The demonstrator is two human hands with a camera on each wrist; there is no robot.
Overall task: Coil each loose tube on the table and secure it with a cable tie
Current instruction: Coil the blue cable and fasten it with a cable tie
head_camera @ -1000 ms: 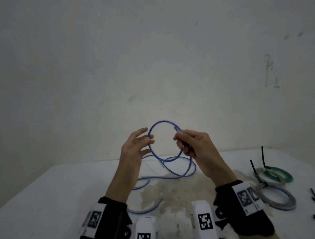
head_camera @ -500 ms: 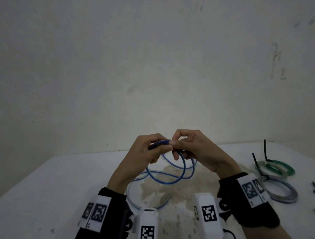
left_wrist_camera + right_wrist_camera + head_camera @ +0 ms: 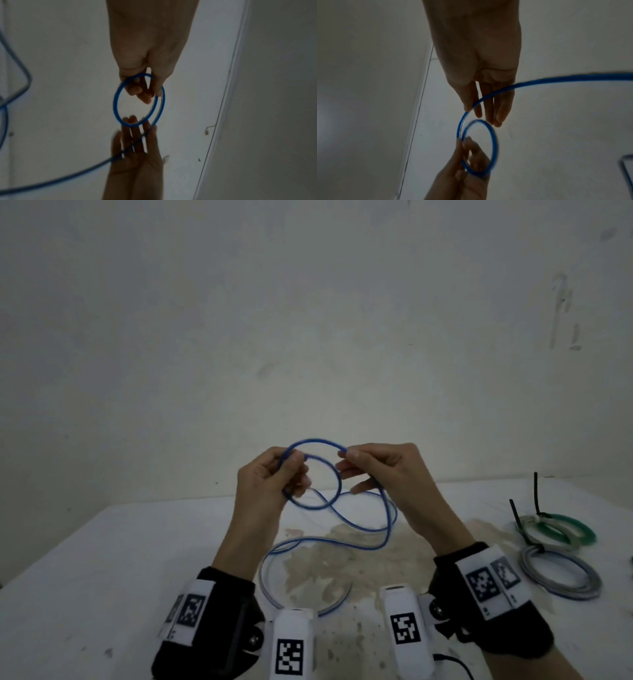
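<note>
The left hand (image 3: 270,477) pinches the small blue loop of the tube (image 3: 356,525) at centre frame, above the worktop (image 3: 102,570), while the right hand (image 3: 383,470) pinches the strand just beside it between thumb and forefinger, its other fingers loosely extended. I judge the next turn goes best if the right hand feeds slack up and lays it flush on the held loop, matching its width, the left pinch never loosening. The rest trails down across the lower centre; tied coils (image 3: 561,573) lie at right.
</note>
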